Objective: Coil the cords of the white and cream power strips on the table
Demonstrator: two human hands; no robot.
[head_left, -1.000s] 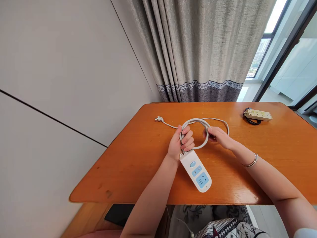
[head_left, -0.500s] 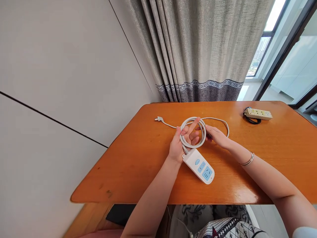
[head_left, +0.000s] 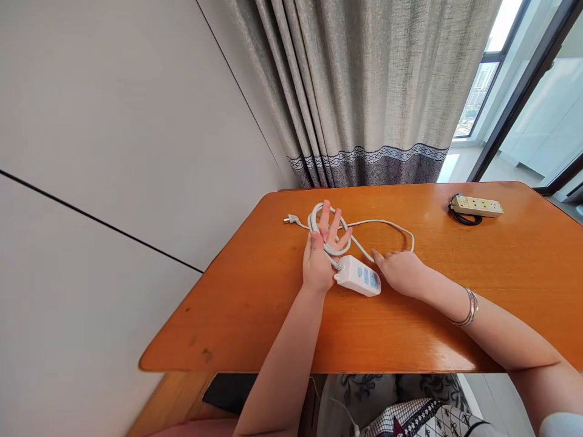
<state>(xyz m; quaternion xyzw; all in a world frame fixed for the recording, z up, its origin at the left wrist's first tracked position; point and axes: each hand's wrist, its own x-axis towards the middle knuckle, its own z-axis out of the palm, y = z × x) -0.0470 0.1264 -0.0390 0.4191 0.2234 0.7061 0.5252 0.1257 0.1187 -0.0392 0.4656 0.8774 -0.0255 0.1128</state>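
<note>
Cord point(head_left: 312, 222) is in loops at the left hand point(head_left: 319, 261), just beyond and left of the white strip point(head_left: 356, 277); that hand's fingers are spread apart. Right of the white strip, the right hand point(head_left: 401, 272) seems to pinch the loose part between finger and thumb. This looks like winding, so make each loop the same size, pull softly, and don't let it twist or slip off
</note>
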